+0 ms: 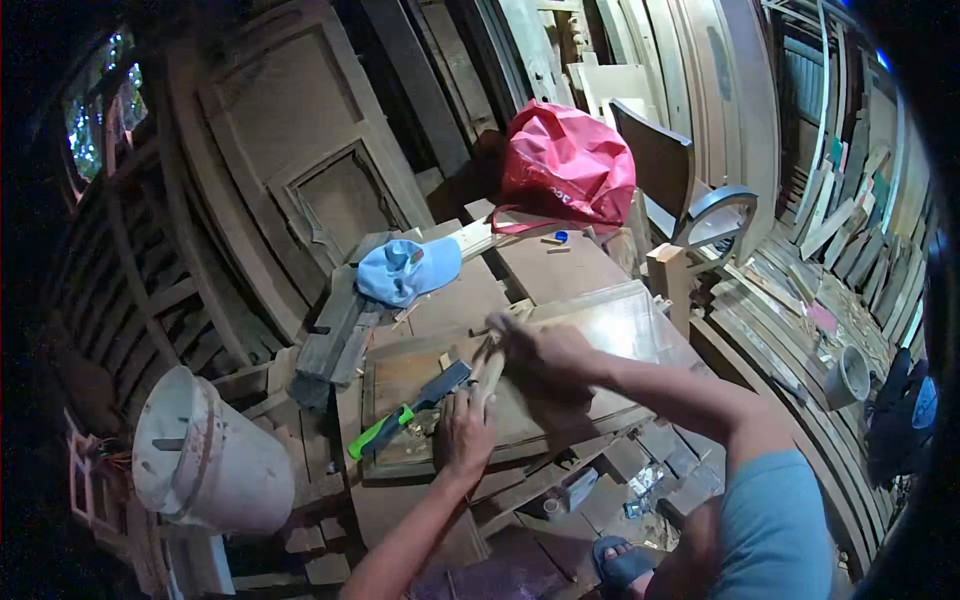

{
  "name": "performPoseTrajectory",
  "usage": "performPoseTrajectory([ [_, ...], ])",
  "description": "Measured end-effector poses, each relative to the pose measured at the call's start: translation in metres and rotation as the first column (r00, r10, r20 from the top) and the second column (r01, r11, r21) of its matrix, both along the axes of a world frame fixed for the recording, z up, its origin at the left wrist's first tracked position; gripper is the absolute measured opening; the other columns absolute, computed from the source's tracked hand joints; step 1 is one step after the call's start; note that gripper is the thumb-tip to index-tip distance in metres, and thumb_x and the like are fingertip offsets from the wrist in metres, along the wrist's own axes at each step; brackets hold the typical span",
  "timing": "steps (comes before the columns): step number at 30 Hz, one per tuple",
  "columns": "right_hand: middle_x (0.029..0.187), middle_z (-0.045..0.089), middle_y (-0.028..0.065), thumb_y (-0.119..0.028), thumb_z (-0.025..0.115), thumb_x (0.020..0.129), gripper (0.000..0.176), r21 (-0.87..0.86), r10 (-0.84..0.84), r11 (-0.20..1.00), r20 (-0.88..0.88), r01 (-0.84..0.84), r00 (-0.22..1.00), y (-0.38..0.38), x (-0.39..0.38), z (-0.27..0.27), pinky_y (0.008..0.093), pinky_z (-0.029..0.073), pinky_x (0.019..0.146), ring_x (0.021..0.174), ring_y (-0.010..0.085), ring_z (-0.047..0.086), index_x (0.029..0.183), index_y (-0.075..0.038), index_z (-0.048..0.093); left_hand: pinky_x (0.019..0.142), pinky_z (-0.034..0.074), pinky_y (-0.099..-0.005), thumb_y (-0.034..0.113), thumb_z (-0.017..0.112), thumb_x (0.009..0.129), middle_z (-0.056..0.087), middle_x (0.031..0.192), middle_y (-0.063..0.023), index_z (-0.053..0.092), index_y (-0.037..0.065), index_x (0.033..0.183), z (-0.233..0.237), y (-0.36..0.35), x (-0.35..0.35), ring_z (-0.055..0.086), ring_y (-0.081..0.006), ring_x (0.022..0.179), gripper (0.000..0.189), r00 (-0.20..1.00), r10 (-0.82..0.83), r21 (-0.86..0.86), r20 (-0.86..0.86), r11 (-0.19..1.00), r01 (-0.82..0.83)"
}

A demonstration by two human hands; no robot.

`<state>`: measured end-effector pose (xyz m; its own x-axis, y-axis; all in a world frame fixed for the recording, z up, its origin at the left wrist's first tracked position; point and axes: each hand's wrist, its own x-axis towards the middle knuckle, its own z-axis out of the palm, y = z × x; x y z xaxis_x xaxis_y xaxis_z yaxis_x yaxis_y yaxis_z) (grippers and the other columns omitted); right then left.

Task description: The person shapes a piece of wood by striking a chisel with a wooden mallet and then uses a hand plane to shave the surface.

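My left hand [466,432] is closed around a short pale piece of wood [489,377], which stands up at a slant over a framed wooden panel [610,385]. Just above the wood's upper end is my right hand [552,352], fingers curled and blurred by motion. What it grips is too smeared to make out. Left of my left hand, a tool with a bright green handle [381,432] and a dark flat end lies on the panel. Wood shavings are scattered beside it.
Behind the panel are a light blue cap [408,270], a red bag [568,165] and a blue bottle cap [561,237]. A white bucket [225,465] stands at the left. A chair [690,190] and stacked boards [770,370] are on the right. Wooden doors [300,130] lean behind.
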<state>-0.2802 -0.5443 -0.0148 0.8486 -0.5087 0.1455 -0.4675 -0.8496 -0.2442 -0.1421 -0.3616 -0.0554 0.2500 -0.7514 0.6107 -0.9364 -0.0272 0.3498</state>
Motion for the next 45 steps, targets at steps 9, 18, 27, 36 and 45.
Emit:
performPoseTrajectory([
  [9,0.078,0.065,0.0209,-0.019,0.054,0.083,0.083,0.084,0.097,0.993,-0.146,-0.085,0.985,0.047,0.014,-0.009,0.0471,0.049,0.056,0.061,0.0336,0.063,0.149,-0.030,0.005,0.073,0.042,-0.0474,0.015,0.054,0.088,0.055,0.087,-0.0213,0.060,-0.004,0.097,-0.011,-0.010,0.008,0.052,-0.0383,0.083,0.022,1.000,-0.022,-0.067,0.013,0.997,0.023],
  [18,0.085,0.064,0.0228,-0.025,0.052,0.088,0.072,0.155,0.007,0.987,0.162,-0.032,0.987,0.015,0.001,0.010,0.0475,0.050,0.062,0.075,0.0368,0.065,0.148,-0.023,0.013,0.069,0.043,-0.0459,0.017,0.052,0.089,0.054,0.082,-0.0195,0.061,-0.004,0.095,-0.009,-0.009,0.006,0.053,-0.0371,0.080,0.023,0.995,0.014,-0.028,-0.101,0.999,-0.017],
  [27,0.070,0.063,0.0182,-0.032,0.052,0.087,0.070,0.052,-0.026,0.998,0.121,0.020,0.992,0.008,0.000,0.008,0.0465,0.049,0.055,0.062,0.0351,0.064,0.147,-0.024,0.018,0.070,0.042,-0.0470,0.016,0.049,0.092,0.056,0.082,-0.0225,0.058,-0.006,0.079,-0.026,-0.008,0.019,0.054,-0.0401,0.079,0.027,0.981,0.028,-0.033,-0.193,0.999,-0.035],
  [36,0.076,0.063,0.0234,-0.021,0.052,0.085,0.080,0.132,0.209,0.972,-0.099,-0.196,0.973,0.061,0.002,0.029,0.0472,0.050,0.061,0.068,0.0401,0.063,0.149,-0.029,0.005,0.070,0.042,-0.0484,0.015,0.046,0.093,0.057,0.080,-0.0235,0.060,-0.005,0.077,-0.017,-0.012,0.014,0.054,-0.0415,0.077,0.030,0.961,0.021,-0.042,-0.276,0.999,-0.034],
  [45,0.072,0.064,0.0182,-0.021,0.053,0.083,0.078,0.050,0.073,0.997,-0.123,-0.067,0.990,0.022,0.020,-0.018,0.0484,0.048,0.052,0.059,0.0373,0.062,0.148,-0.027,0.012,0.071,0.043,-0.0483,0.016,0.045,0.094,0.057,0.081,-0.0241,0.060,-0.006,0.080,-0.026,-0.011,0.018,0.054,-0.0416,0.079,0.030,0.966,0.033,-0.019,-0.255,0.999,-0.039],
])
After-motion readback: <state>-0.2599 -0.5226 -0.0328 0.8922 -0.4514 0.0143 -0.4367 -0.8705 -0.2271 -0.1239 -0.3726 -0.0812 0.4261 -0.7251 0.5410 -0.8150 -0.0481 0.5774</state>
